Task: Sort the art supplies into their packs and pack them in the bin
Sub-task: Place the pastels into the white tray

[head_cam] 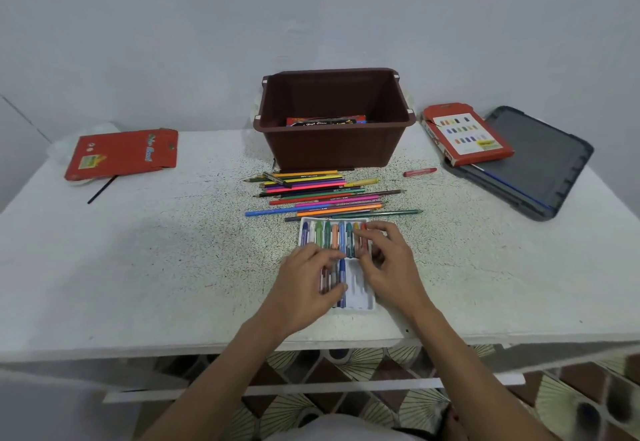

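A white plastic crayon tray (pixel 363 296) lies near the table's front edge, its far row filled with several crayons (pixel 327 234). My left hand (pixel 308 284) rests over the tray's near left part, its curled fingers on a dark blue crayon (pixel 342 276). My right hand (pixel 388 260) pinches the crayons at the tray's right side. Several colour pencils (pixel 322 194) lie in a loose pile beyond the tray. Behind them stands the brown bin (pixel 332 149) with a red pack (pixel 325 121) inside.
A red pencil pack (pixel 121 154) and a loose black pencil (pixel 102 190) lie at the far left. A red crayon box (pixel 465 135) leans on a dark grey lid (pixel 533 163) at the right. One red crayon (pixel 419 172) lies beside the bin.
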A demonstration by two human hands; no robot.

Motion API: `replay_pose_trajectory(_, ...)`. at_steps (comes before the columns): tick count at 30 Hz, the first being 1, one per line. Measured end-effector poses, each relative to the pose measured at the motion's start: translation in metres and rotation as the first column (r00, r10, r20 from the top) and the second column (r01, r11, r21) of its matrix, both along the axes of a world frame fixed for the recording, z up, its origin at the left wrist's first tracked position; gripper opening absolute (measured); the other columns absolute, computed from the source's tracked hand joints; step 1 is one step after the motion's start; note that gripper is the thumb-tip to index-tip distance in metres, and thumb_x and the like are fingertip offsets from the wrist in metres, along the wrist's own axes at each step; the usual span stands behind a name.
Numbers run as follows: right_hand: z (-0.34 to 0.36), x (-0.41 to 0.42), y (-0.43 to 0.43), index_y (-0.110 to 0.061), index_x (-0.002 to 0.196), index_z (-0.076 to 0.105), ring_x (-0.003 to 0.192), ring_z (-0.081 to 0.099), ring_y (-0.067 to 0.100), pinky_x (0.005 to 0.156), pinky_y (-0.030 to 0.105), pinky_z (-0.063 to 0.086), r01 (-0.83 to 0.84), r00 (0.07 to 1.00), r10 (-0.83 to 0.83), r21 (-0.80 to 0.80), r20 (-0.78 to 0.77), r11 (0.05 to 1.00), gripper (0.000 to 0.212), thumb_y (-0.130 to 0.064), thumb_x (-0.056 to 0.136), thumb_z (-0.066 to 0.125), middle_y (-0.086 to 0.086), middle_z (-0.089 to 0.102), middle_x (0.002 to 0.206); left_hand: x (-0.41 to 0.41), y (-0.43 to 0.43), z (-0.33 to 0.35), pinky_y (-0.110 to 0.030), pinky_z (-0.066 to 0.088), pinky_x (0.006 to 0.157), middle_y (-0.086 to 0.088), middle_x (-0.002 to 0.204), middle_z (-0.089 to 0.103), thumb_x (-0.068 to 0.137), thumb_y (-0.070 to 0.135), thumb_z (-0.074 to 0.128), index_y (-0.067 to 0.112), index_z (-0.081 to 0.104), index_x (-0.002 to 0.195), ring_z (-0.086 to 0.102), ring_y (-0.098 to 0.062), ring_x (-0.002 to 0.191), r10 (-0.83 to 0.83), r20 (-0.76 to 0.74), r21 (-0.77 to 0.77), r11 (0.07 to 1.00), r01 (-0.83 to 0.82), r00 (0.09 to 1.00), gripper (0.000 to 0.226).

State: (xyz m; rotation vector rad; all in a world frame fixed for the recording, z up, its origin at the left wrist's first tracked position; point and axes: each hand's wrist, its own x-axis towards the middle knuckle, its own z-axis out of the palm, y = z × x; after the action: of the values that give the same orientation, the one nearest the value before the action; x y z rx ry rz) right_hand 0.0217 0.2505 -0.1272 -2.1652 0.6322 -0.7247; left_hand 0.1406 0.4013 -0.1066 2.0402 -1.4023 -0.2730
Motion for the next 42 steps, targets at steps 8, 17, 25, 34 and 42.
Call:
replay_pose_trajectory(8,0.000,-0.001,0.001,-0.020,0.124,0.065,0.085,0.055,0.004,0.075,0.025,0.052,-0.007,1.000,0.007,0.020,0.000,1.000,0.031,-0.016,0.094,0.061,-0.008,0.047,0.125,0.009,-0.001,-0.013,-0.032,0.026,0.092,0.013,0.120,0.042,0.082,0.064,0.052,0.040,0.057,0.126,0.034,-0.008,0.114,0.059,0.069,0.005,0.998,-0.060,0.996,0.050)
replay_pose_trajectory(17,0.001,-0.003,0.001,-0.017,0.121,0.067,0.086,0.060,0.007,0.074,0.027,0.054,-0.018,0.997,0.015,0.048,0.070,0.999,0.034,-0.003,0.091,0.060,-0.004,0.053,0.125,0.022,-0.003,-0.017,-0.045,-0.001,0.115,0.003,0.163,-0.009,0.070,0.087,0.040,0.050,0.016,0.149,-0.012,-0.019,0.149,0.119,0.108,0.212,0.967,-0.140,0.987,0.090)
replay_pose_trajectory(25,0.001,-0.002,0.001,-0.019,0.122,0.067,0.090,0.059,0.004,0.078,0.019,0.053,-0.022,0.998,0.018,0.059,0.063,0.998,0.034,-0.005,0.092,0.060,-0.004,0.053,0.126,0.030,0.006,-0.017,-0.047,0.000,0.118,0.010,0.164,-0.003,0.085,0.075,0.043,0.039,0.029,0.150,-0.013,-0.012,0.149,-0.079,0.158,0.091,0.994,0.065,0.984,0.075)
replay_pose_trajectory(34,0.015,0.002,-0.015,-0.019,0.114,0.069,0.085,0.062,0.008,0.075,0.022,0.054,0.086,0.993,-0.105,0.262,0.058,0.961,0.025,-0.009,0.095,0.057,-0.003,0.065,0.109,0.027,0.012,-0.010,-0.041,-0.006,0.117,0.017,0.162,-0.002,0.072,0.082,0.058,0.036,0.030,0.150,-0.015,-0.007,0.148,-0.201,0.171,0.153,0.973,0.175,0.965,0.095)
replay_pose_trajectory(42,0.048,0.015,-0.107,-0.015,0.118,0.067,0.059,0.055,0.012,0.053,0.022,0.048,0.363,0.925,-0.350,0.070,-0.150,0.929,0.028,-0.009,0.095,0.052,0.003,0.067,0.094,0.024,0.013,-0.015,-0.042,0.004,0.119,0.016,0.162,0.006,0.073,0.082,0.056,0.039,0.030,0.149,-0.008,-0.006,0.149,-0.147,0.172,0.119,0.985,0.127,0.974,0.091)
